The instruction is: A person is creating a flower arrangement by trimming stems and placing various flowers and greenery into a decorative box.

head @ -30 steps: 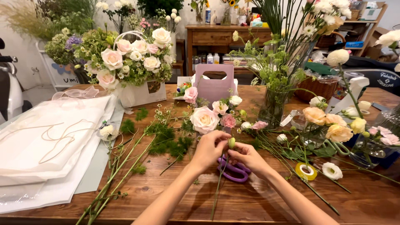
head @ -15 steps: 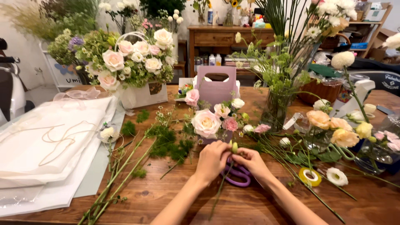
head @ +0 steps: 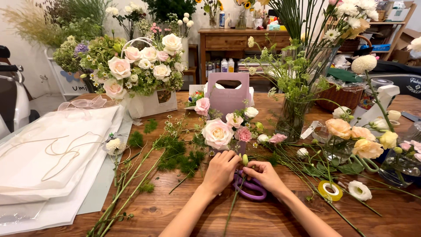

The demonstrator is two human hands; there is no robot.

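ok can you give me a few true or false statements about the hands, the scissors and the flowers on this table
1. Both hands, left hand and right hand, meet at a thin green stem with a small bud. True.
2. The purple scissors stand in the glass vase. False: they lie flat on the wooden table, under the hands.
3. A roll of yellow tape lies on the table to the right of the hands. True.
4. The white wrapping paper lies at the right edge of the table. False: it is on the left.
5. The lilac carrier box stands behind the large pale pink rose. True.
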